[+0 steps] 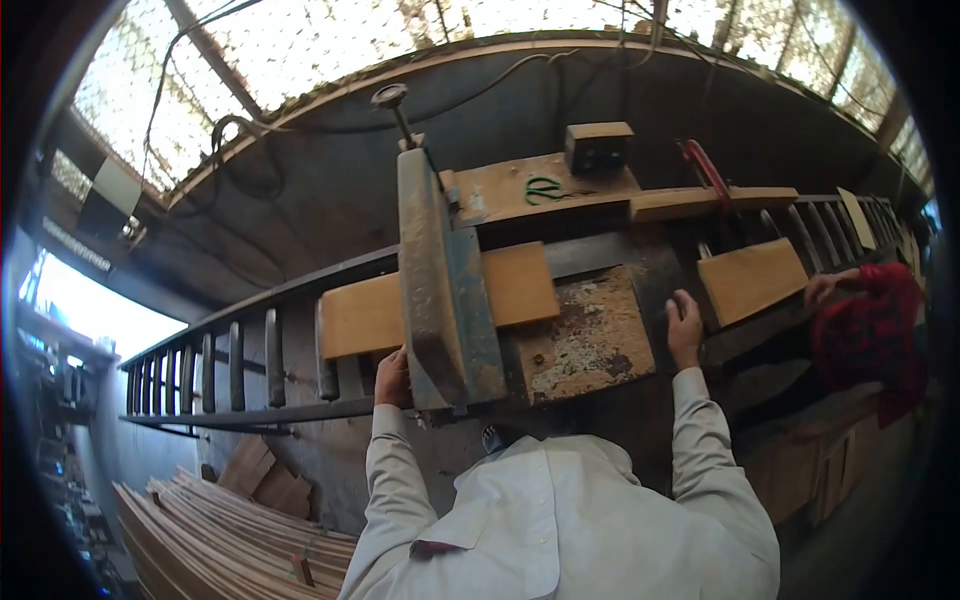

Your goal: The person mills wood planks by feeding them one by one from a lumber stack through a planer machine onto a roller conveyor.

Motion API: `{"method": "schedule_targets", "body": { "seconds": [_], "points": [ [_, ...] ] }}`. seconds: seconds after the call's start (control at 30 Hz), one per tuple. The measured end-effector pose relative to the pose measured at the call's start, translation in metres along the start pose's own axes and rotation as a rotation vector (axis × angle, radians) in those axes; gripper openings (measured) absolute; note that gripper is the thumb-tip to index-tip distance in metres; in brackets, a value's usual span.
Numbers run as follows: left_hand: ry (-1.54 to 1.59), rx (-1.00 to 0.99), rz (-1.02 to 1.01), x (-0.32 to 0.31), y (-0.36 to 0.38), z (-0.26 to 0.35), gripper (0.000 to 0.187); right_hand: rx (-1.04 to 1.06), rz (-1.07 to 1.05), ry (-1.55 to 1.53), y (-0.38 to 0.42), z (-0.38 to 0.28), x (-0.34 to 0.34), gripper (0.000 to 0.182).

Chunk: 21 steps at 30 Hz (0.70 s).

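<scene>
A wooden board (440, 300) runs through a planer-like machine (432, 270) and shows on both sides of its tall, worn metal housing. My left hand (393, 378) is at the housing's lower left side, just below the near edge of the board; its fingertips are hidden there. My right hand (684, 328) is open beside the dark machine bed, its fingers stretched upward and nothing in it. Left of that hand lies a scuffed, paint-spotted wooden panel (590, 335). To its right, a second wooden board (752, 280) rests on the roller conveyor.
Roller conveyors (236, 366) extend to both sides. Behind the bed are a dark box (598, 150), a green cord (543, 190) and a red-handled tool (706, 170). A person in red (865, 335) stands at right, a hand near the second board. Long timber strips (230, 535) lie at lower left.
</scene>
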State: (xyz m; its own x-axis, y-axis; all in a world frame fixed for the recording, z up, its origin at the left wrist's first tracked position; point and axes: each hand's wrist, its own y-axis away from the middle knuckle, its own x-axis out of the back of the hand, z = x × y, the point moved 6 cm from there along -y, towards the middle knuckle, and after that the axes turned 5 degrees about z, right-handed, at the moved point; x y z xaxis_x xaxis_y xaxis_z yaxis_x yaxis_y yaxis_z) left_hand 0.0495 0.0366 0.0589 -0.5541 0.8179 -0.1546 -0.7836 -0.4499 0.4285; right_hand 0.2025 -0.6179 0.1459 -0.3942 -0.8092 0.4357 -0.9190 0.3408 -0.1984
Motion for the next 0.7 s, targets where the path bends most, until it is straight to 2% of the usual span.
{"method": "schedule_targets", "body": {
  "seconds": [0.07,0.1,0.2,0.27,0.33,0.43,0.5,0.57,0.7],
  "points": [
    [-0.041,0.186,-0.052,0.005,0.026,0.02,0.049,0.201,-0.071,0.312,0.017,-0.009,-0.027,0.043],
    [0.026,0.157,0.173,0.007,0.043,0.043,0.053,0.227,-0.045,0.342,0.017,0.004,-0.033,0.044],
    [0.019,-0.083,0.47,0.106,-0.005,0.029,0.055,0.344,0.032,0.445,0.016,0.015,-0.035,0.047],
    [0.139,-0.209,0.669,0.113,0.004,0.053,0.054,0.317,0.037,0.466,0.019,0.005,-0.037,0.049],
    [0.156,-0.213,0.58,0.115,-0.003,0.062,0.049,0.315,0.043,0.493,0.018,-0.001,-0.037,0.052],
    [0.097,-0.27,0.34,0.102,-0.026,0.063,0.041,0.354,0.044,0.554,0.009,0.002,-0.039,0.059],
    [0.156,-0.321,0.385,0.103,-0.035,0.051,0.036,0.328,0.047,0.581,0.013,-0.011,-0.038,0.059],
    [0.031,-0.276,0.495,0.089,-0.023,0.057,0.033,0.343,0.074,0.575,0.011,0.0,-0.044,0.061],
    [-0.202,-0.276,0.431,0.065,-0.018,0.059,0.031,0.285,0.019,0.505,0.007,0.0,-0.06,0.061]
  ]
}}
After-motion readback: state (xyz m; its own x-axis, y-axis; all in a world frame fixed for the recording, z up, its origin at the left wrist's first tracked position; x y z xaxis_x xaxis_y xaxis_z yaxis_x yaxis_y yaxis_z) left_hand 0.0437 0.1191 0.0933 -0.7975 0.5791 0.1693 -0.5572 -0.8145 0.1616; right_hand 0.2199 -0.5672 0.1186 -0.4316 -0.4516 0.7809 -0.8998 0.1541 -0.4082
